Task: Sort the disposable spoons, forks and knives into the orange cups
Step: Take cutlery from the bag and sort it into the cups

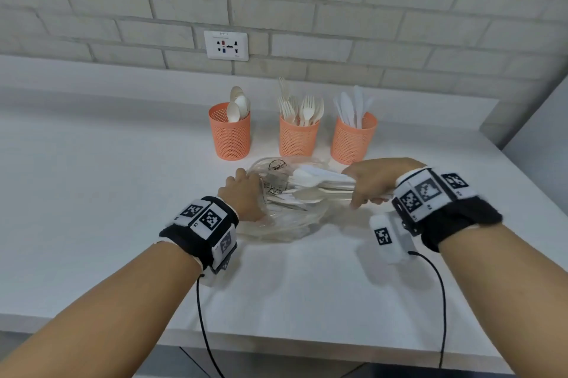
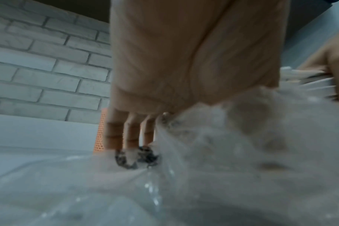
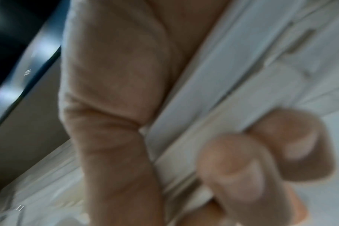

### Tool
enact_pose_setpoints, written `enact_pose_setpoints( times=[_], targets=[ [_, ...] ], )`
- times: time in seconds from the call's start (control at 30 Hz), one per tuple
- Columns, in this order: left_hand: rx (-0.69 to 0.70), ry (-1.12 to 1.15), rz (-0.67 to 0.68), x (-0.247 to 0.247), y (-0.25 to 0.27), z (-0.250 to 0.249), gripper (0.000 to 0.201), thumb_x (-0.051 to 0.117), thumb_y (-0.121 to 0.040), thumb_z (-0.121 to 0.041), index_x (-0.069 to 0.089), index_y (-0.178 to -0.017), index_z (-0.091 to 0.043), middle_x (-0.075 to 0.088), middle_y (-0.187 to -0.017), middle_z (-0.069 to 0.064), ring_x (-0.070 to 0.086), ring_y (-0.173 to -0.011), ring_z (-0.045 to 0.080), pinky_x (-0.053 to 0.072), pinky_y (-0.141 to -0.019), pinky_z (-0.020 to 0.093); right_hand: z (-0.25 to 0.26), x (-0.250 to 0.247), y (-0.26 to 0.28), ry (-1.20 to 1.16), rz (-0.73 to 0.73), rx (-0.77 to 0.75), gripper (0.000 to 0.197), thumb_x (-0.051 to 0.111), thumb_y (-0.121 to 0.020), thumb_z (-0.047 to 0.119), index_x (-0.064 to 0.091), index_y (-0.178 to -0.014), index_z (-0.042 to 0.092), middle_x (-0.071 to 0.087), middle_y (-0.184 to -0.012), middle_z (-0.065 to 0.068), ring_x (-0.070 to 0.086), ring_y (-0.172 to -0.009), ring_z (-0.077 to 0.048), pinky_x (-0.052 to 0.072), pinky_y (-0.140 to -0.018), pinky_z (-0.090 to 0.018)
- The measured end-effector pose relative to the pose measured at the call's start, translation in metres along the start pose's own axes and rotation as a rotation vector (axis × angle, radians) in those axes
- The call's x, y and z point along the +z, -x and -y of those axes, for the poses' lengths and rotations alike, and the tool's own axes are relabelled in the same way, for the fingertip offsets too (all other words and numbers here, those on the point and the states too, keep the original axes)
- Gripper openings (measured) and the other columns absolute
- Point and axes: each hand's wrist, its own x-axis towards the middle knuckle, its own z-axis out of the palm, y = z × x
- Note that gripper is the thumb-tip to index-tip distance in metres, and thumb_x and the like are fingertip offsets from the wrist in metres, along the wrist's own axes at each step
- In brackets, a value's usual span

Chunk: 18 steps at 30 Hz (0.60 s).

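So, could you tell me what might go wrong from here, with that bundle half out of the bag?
1. The right hand grips a whole bundle of white cutlery by the handles; pieces may slip out and scatter on the counter.
2. The clear plastic bag, held by the left hand, may drag along with it.
3. The orange cups stand close behind and might get knocked.
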Motion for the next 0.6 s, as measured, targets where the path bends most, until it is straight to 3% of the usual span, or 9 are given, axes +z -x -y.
enact_pose_setpoints(
  times=[0.1, 0.2, 0.27, 0.3, 0.37, 0.4, 0.47, 0.6],
  targets=[
    [0.137, 0.208, -0.048, -0.001, 0.001, -0.001, 0.08, 0.077, -0.071, -0.035, 0.03, -0.132, -0.016, 0.031, -0.135, 0.011, 0.039, -0.122, 0.032, 0.039, -0.1, 0.044, -0.023, 0.001, 0.004, -0.276, 0.022, -0.093, 0.017, 0.067, -0.08, 0.01, 0.051, -0.085, 0.012, 0.052, -0.052, 0.002, 0.044, -0.042, -0.011, 0.036, -0.047, -0.023],
    [0.349, 0.515, -0.19, -0.006, 0.004, -0.006, 0.058, 0.059, -0.083, -0.016, 0.029, -0.133, -0.014, 0.036, -0.138, 0.016, 0.049, -0.111, 0.024, 0.041, -0.089, 0.033, -0.033, 0.007, 0.005, -0.512, -0.002, -0.207, 0.021, 0.069, -0.073, 0.014, 0.054, -0.084, 0.004, 0.05, -0.055, -0.007, 0.044, -0.043, -0.015, 0.037, -0.048, -0.025],
    [0.44, 0.593, -0.227, -0.007, 0.006, -0.011, 0.068, 0.047, -0.085, -0.029, 0.019, -0.144, -0.013, 0.029, -0.15, 0.01, 0.037, -0.129, 0.02, 0.032, -0.102, 0.031, -0.036, 0.012, 0.004, -0.679, -0.023, -0.29, 0.011, 0.066, -0.079, 0.005, 0.058, -0.072, 0.008, 0.05, -0.052, -0.006, 0.043, -0.042, -0.015, 0.038, -0.046, -0.024],
    [0.46, 0.535, -0.191, -0.006, 0.006, -0.014, 0.078, 0.046, -0.083, -0.043, 0.014, -0.148, -0.013, 0.024, -0.153, 0.006, 0.029, -0.135, 0.017, 0.026, -0.108, 0.033, -0.037, 0.014, 0.001, -0.764, -0.04, -0.309, 0.018, 0.064, -0.081, -0.001, 0.058, -0.069, 0.011, 0.05, -0.05, -0.003, 0.044, -0.041, -0.013, 0.038, -0.045, -0.022],
    [0.42, 0.216, -0.042, 0.002, 0.004, -0.019, 0.101, 0.045, -0.076, -0.072, 0.005, -0.151, -0.017, 0.008, -0.159, 0.001, 0.012, -0.145, 0.018, 0.017, -0.116, 0.047, -0.035, 0.019, -0.003, -0.898, -0.076, -0.332, 0.021, 0.06, -0.082, -0.006, 0.057, -0.071, 0.011, 0.051, -0.051, -0.002, 0.044, -0.04, -0.012, 0.038, -0.043, -0.022],
    [0.38, 0.021, 0.034, 0.007, 0.002, -0.021, 0.103, 0.045, -0.076, -0.074, 0.004, -0.151, -0.016, 0.002, -0.159, 0.0, 0.004, -0.146, 0.019, 0.013, -0.116, 0.052, -0.032, 0.02, -0.004, -0.948, -0.096, -0.336, 0.02, 0.059, -0.083, -0.007, 0.056, -0.074, 0.01, 0.05, -0.052, -0.003, 0.045, -0.041, -0.012, 0.038, -0.043, -0.023],
    [0.342, -0.227, 0.106, 0.016, -0.002, -0.024, 0.093, 0.043, -0.084, -0.067, 0.005, -0.151, -0.014, -0.004, -0.16, 0.001, -0.001, -0.147, 0.022, 0.01, -0.116, 0.055, -0.027, 0.023, -0.009, -1.044, -0.118, -0.337, 0.015, 0.059, -0.084, -0.005, 0.053, -0.08, 0.008, 0.051, -0.053, -0.002, 0.045, -0.041, -0.012, 0.038, -0.043, -0.022],
    [0.31, -0.281, 0.159, 0.014, -0.007, -0.028, 0.084, 0.044, -0.089, -0.058, 0.007, -0.151, -0.014, -0.008, -0.16, 0.003, -0.006, -0.147, 0.025, 0.004, -0.114, 0.057, -0.013, 0.026, -0.015, -1.206, -0.14, -0.346, 0.012, 0.058, -0.085, -0.003, 0.052, -0.083, 0.008, 0.048, -0.057, -0.003, 0.045, -0.043, -0.011, 0.039, -0.044, -0.021]
  ],
)
